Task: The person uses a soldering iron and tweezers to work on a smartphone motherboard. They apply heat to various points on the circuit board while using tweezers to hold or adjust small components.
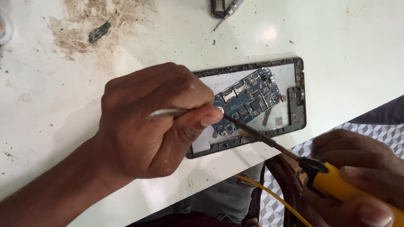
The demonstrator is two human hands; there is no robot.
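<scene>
While the left hand is pinching metal tweezers, hiding their tips, the blue circuit board is lying in the phone frame near the table's front edge; the right hand, partly cut off, is gripping a yellow soldering iron.

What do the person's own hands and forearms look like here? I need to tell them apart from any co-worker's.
Both are bare: no gloves, rings, watch or wristband in view. The left hand shows a bare forearm with no sleeve reaching the wrist. The right hand is cut off by the picture's edge, so its wrist and any sleeve cannot be seen. Fingernails are short and unpainted.
</scene>
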